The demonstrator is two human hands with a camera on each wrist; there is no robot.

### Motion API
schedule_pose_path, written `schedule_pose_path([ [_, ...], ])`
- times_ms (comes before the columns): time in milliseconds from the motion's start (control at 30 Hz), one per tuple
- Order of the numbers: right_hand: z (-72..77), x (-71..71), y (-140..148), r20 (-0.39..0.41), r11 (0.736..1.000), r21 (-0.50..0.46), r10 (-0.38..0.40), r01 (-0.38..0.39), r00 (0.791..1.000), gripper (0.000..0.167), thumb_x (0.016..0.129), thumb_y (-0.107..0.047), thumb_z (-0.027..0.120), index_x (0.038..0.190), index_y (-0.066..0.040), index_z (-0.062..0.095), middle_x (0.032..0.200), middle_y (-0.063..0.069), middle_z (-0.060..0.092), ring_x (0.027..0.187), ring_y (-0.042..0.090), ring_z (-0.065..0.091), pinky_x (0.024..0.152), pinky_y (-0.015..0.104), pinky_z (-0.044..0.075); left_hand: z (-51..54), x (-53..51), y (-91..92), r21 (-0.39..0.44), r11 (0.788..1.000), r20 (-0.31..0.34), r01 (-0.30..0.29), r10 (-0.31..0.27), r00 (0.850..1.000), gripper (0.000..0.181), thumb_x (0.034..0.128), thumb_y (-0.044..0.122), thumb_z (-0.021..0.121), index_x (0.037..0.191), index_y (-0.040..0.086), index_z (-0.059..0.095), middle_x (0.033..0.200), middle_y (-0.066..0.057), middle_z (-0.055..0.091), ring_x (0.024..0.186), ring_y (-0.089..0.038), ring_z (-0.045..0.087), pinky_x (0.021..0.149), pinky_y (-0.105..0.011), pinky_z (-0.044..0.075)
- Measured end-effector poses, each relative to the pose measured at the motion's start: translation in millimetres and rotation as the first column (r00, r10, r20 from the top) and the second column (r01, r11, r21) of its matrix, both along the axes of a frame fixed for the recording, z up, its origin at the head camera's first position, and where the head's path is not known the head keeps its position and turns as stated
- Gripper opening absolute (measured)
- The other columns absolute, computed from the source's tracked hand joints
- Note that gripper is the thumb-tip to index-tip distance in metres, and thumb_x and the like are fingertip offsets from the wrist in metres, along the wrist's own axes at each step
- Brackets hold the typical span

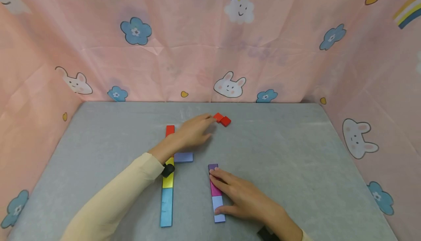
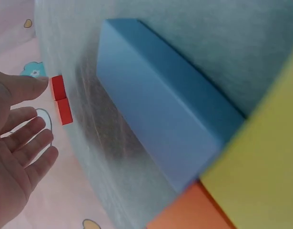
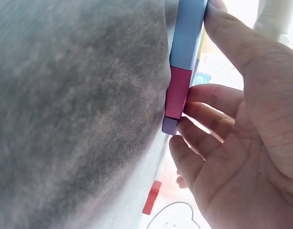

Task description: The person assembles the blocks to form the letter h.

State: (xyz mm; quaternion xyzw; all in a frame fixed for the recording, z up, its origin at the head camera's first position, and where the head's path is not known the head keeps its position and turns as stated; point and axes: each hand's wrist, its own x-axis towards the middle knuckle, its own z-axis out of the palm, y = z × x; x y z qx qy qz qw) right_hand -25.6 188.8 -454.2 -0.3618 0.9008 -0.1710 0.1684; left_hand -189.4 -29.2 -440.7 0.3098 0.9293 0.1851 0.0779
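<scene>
My left hand [image 1: 194, 131] reaches over a column of blocks, fingers extended toward two small red blocks [image 1: 225, 121]. In the left wrist view its fingers are spread and the palm holds nothing; whether a fingertip touches the nearer red block is unclear. The column shows a red block [image 1: 170, 130], a yellow block [image 1: 168, 181] and a light blue block [image 1: 166, 207], partly hidden by hand and wrist. Beside a shorter row lies my right hand [image 1: 245, 197], relaxed fingers and thumb resting on it. That row has a purple block [image 1: 213, 167], a magenta block [image 1: 215, 189] and a periwinkle block [image 1: 217, 201].
Another periwinkle block [image 1: 183, 157] sticks out sideways from the column's right side, between it and the short row. Everything lies on a grey tabletop [image 1: 296, 160]. Pink printed cloth [image 1: 279, 51] stands behind the table and along both sides.
</scene>
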Motion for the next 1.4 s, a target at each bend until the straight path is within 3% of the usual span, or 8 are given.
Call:
schedule_pose_path([
  [200, -0.9, -1.4, -1, -0.001, 1.000, -0.001, -0.001, 0.001, 1.000, 0.087, 0.094, -0.060, 0.071, 0.161, -0.011, 0.046, 0.172, 0.004, 0.038, 0.157, 0.023, 0.043, 0.120, 0.048, 0.050, -3.6, -15.2, 11.5, -0.009, 0.999, 0.007, 0.038, -0.038, 0.999, 0.055, 0.1032, 0.015, 0.067, 0.156, 0.007, 0.051, 0.164, -0.012, 0.050, 0.155, -0.029, 0.046, 0.130, -0.045, 0.038],
  [367, -0.9, -2.2, -3, 0.007, 1.000, 0.024, 0.007, -0.008, 1.000, 0.087, 0.093, -0.058, 0.074, 0.161, -0.011, 0.046, 0.173, 0.003, 0.037, 0.158, 0.022, 0.041, 0.122, 0.047, 0.048, -9.0, -23.1, 15.1, -0.066, 0.998, 0.029, 0.024, -0.022, 0.999, 0.058, 0.1046, 0.016, 0.065, 0.159, 0.007, 0.046, 0.168, -0.010, 0.045, 0.157, -0.027, 0.043, 0.131, -0.045, 0.037],
  [533, -1.2, -3.0, -5, 0.011, 1.000, 0.023, 0.006, -0.006, 1.000, 0.087, 0.093, -0.058, 0.074, 0.161, -0.012, 0.045, 0.173, 0.003, 0.036, 0.159, 0.022, 0.040, 0.122, 0.047, 0.048, -11.4, -27.0, 16.2, -0.113, 0.993, 0.059, 0.024, -0.017, 0.998, 0.063, 0.1061, 0.016, 0.062, 0.164, 0.005, 0.038, 0.173, -0.011, 0.036, 0.161, -0.028, 0.035, 0.134, -0.044, 0.031],
  [833, -1.1, -1.2, -3, -0.013, 1.000, -0.002, 0.008, -0.008, 1.000, 0.087, 0.094, -0.061, 0.070, 0.161, -0.011, 0.045, 0.172, 0.004, 0.039, 0.156, 0.024, 0.044, 0.120, 0.048, 0.050, -9.0, -25.7, 21.6, -0.196, 0.975, 0.110, 0.105, -0.085, 0.990, 0.064, 0.1082, 0.019, 0.058, 0.166, 0.008, 0.034, 0.175, -0.009, 0.032, 0.165, -0.027, 0.028, 0.136, -0.042, 0.026],
  [967, -0.5, -0.4, -2, -0.010, 1.000, 0.001, 0.000, 0.000, 1.000, 0.088, 0.094, -0.060, 0.071, 0.161, -0.010, 0.045, 0.171, 0.006, 0.040, 0.155, 0.024, 0.046, 0.118, 0.048, 0.051, -5.9, -21.0, 22.3, -0.248, 0.963, 0.079, 0.109, -0.092, 0.993, 0.062, 0.1081, 0.022, 0.059, 0.164, 0.006, 0.037, 0.173, -0.010, 0.036, 0.163, -0.028, 0.032, 0.136, -0.043, 0.027],
  [1133, 0.6, -0.4, -2, 0.021, 1.000, 0.013, -0.024, 0.024, 0.999, 0.089, 0.093, -0.058, 0.075, 0.162, -0.012, 0.043, 0.171, 0.005, 0.039, 0.156, 0.024, 0.045, 0.119, 0.049, 0.050, -0.4, -17.4, 24.7, -0.277, 0.956, -0.010, 0.102, -0.109, 0.994, 0.044, 0.1062, 0.016, 0.061, 0.149, 0.005, 0.058, 0.150, -0.013, 0.059, 0.145, -0.030, 0.054, 0.128, -0.046, 0.040],
  [1333, 0.3, -0.2, -2, 0.014, 1.000, 0.013, -0.017, 0.016, 1.000, 0.089, 0.093, -0.061, 0.072, 0.162, -0.012, 0.043, 0.171, 0.005, 0.040, 0.156, 0.023, 0.045, 0.119, 0.049, 0.050, 1.3, -16.6, 20.5, -0.287, 0.952, 0.009, 0.108, -0.110, 0.994, 0.051, 0.1015, 0.002, 0.061, 0.152, 0.005, 0.056, 0.160, -0.013, 0.053, 0.151, -0.031, 0.050, 0.127, -0.047, 0.042],
  [1400, -0.1, -0.2, -2, 0.012, 1.000, 0.008, -0.015, 0.015, 1.000, 0.089, 0.094, -0.062, 0.070, 0.162, -0.012, 0.043, 0.171, 0.005, 0.040, 0.156, 0.024, 0.045, 0.119, 0.049, 0.050, 1.0, -16.9, 17.5, -0.282, 0.953, 0.007, 0.110, -0.112, 0.994, 0.049, 0.1008, 0.000, 0.062, 0.149, 0.006, 0.058, 0.156, -0.012, 0.058, 0.147, -0.029, 0.055, 0.126, -0.046, 0.044],
])
